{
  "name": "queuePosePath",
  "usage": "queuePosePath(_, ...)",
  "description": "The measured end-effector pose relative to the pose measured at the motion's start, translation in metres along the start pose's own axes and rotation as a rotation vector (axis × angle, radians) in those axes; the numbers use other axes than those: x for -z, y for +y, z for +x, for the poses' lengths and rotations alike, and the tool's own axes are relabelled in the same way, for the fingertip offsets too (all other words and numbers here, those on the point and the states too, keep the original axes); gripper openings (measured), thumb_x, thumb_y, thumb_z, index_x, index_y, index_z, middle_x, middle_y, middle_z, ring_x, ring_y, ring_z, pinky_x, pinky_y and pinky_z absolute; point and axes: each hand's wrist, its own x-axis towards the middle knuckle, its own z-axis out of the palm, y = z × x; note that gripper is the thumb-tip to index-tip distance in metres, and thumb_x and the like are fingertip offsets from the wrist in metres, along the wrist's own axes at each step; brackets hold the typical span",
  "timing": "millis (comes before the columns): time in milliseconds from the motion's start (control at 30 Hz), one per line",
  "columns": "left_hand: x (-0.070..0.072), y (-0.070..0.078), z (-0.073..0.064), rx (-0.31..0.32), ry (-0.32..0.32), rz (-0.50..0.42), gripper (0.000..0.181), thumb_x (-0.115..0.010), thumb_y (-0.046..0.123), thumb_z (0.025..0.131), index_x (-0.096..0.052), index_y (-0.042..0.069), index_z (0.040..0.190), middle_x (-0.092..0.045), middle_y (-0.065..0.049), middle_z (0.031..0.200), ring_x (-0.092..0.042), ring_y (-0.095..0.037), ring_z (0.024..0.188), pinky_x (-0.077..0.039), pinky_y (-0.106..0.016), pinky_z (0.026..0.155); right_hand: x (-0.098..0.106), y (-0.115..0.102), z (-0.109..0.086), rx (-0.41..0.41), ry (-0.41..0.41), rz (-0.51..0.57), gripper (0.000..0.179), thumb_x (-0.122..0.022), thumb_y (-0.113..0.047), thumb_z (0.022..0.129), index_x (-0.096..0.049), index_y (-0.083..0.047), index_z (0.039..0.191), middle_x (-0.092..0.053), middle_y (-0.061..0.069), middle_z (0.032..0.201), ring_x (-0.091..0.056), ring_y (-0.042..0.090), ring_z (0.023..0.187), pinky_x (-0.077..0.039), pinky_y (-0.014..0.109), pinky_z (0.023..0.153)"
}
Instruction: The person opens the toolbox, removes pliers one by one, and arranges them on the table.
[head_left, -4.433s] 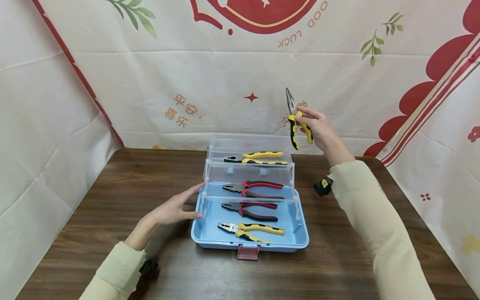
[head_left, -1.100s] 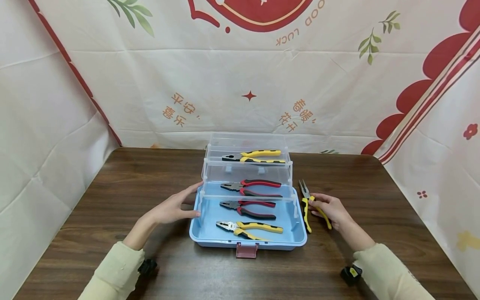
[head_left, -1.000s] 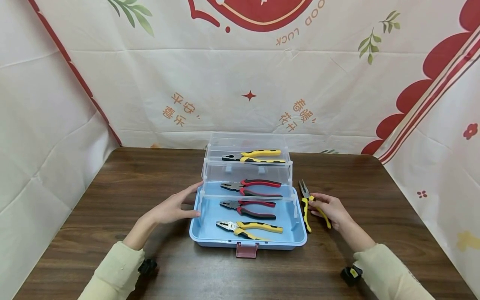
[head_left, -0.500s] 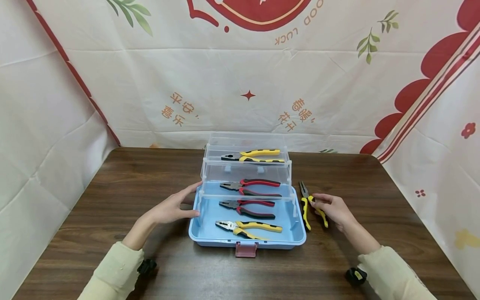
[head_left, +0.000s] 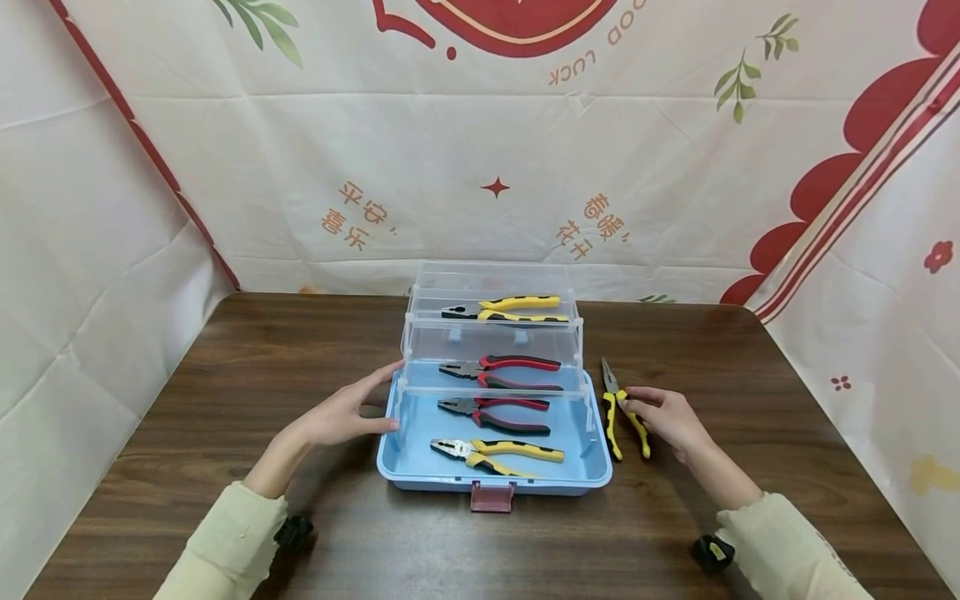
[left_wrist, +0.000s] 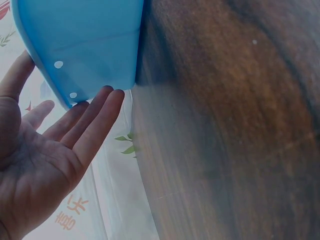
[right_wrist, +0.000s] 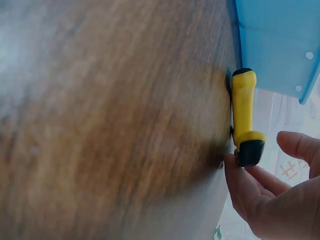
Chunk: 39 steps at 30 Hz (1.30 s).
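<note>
Needle-nose pliers (head_left: 611, 421) with yellow and black handles lie on the table close to the right side of a light-blue toolbox (head_left: 412, 482). My right hand (head_left: 670, 421) is at their right handle; in the right wrist view its fingertips touch the handle (right_wrist: 244, 107) while the thumb stands apart from it. My left hand (head_left: 339, 414) rests on the toolbox's left side, fingers extended along the blue wall (left_wrist: 90, 45). Inside the box lie yellow-black combination pliers (head_left: 517, 450) and red-black ones (head_left: 517, 427).
Clear tiered trays (head_left: 495, 335) rise at the back of the box, with more red-black pliers (head_left: 521, 362) and yellow-black pliers (head_left: 521, 303). A reddish latch (head_left: 492, 497) hangs at the front. A patterned cloth (head_left: 300, 167) stands behind the wooden table (head_left: 390, 550).
My right hand has brought the needle-nose pliers down from above the trays to the table right of the box. Their handles have since drawn a little closer together. My left hand has stayed put.
</note>
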Motion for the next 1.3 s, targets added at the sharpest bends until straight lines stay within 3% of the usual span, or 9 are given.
queuePosePath(100,0.000,-0.005,0.001,0.000,-0.001,-0.002,0.078,-0.066,0.020,0.081,-0.017,0.015,0.141,-0.027,-0.014,0.138,-0.044,-0.031,0.111,-0.037,-0.049,0.087,0.000,-0.001,-0.001,0.003,0.002,-0.013,0.052,-0.055,-0.028,0.087,-0.045,0.006,0.124,-0.058,0.016,0.097,-0.052,0.016,0.079,-0.046,0.026,0.067)
queuePosePath(167,0.000,-0.010,0.002,0.002,0.001,0.001,0.078,-0.066,0.018,0.081,-0.017,0.018,0.141,-0.027,-0.013,0.138,-0.044,-0.030,0.110,-0.037,-0.049,0.087,-0.001,-0.002,-0.001,0.000,0.000,-0.025,0.052,-0.054,-0.029,0.088,-0.045,0.007,0.124,-0.047,0.024,0.119,-0.050,0.021,0.095,-0.047,0.029,0.074)
queuePosePath(233,0.000,-0.011,0.003,-0.001,0.002,0.008,0.077,-0.066,0.019,0.081,-0.017,0.018,0.141,-0.028,-0.013,0.138,-0.044,-0.030,0.110,-0.037,-0.049,0.087,-0.001,-0.002,-0.002,-0.001,-0.002,-0.014,0.051,-0.053,-0.028,0.089,-0.044,0.008,0.124,-0.045,0.025,0.121,-0.050,0.023,0.099,-0.047,0.030,0.077)
queuePosePath(400,-0.001,-0.013,0.003,-0.003,0.005,0.013,0.077,-0.066,0.018,0.081,-0.018,0.019,0.141,-0.029,-0.012,0.138,-0.044,-0.029,0.111,-0.037,-0.048,0.088,0.001,0.005,0.000,0.022,-0.009,0.023,0.056,-0.055,-0.030,0.088,-0.043,0.011,0.123,-0.044,0.028,0.121,-0.051,0.024,0.102,-0.046,0.033,0.079)
queuePosePath(500,-0.001,-0.013,0.002,0.005,0.005,0.014,0.077,-0.066,0.018,0.081,-0.018,0.019,0.141,-0.029,-0.012,0.138,-0.044,-0.029,0.111,-0.037,-0.047,0.088,0.004,0.015,0.007,0.014,-0.009,0.063,0.062,-0.059,-0.037,0.083,-0.044,0.009,0.123,-0.046,0.025,0.120,-0.055,0.016,0.096,-0.047,0.030,0.076)
queuePosePath(667,-0.001,-0.003,0.000,0.008,0.002,0.016,0.077,-0.065,0.014,0.082,-0.017,0.013,0.141,-0.027,-0.017,0.138,-0.044,-0.032,0.110,-0.037,-0.049,0.088,0.011,0.025,0.015,0.037,-0.016,0.118,0.067,-0.063,-0.041,0.078,-0.046,0.006,0.122,-0.049,0.021,0.118,-0.057,0.010,0.090,-0.048,0.026,0.072)
queuePosePath(800,0.001,0.014,-0.003,0.010,-0.005,-0.005,0.076,-0.064,0.009,0.081,-0.017,0.006,0.140,-0.027,-0.021,0.137,-0.044,-0.037,0.109,-0.036,-0.051,0.087,0.019,0.015,0.011,0.087,-0.022,0.088,0.068,-0.062,-0.044,0.079,-0.046,0.005,0.123,-0.048,0.020,0.119,-0.054,0.020,0.098,-0.047,0.032,0.076)
queuePosePath(933,0.003,0.024,-0.005,0.016,-0.011,-0.012,0.075,-0.064,0.010,0.082,-0.017,0.004,0.140,-0.027,-0.022,0.136,-0.044,-0.037,0.109,-0.036,-0.051,0.087,0.030,0.001,0.009,0.142,-0.053,0.108,0.060,-0.059,-0.037,0.084,-0.043,0.006,0.124,-0.049,0.018,0.118,-0.052,0.025,0.102,-0.046,0.036,0.079)
queuePosePath(1300,0.003,0.023,-0.005,0.008,-0.012,-0.019,0.076,-0.065,0.013,0.081,-0.017,0.004,0.140,-0.027,-0.022,0.136,-0.043,-0.037,0.109,-0.037,-0.051,0.087,0.047,-0.045,0.000,0.200,-0.155,0.249,0.056,-0.058,-0.022,0.087,-0.033,0.005,0.129,-0.056,-0.010,0.103,-0.057,0.007,0.092,-0.044,0.037,0.081)
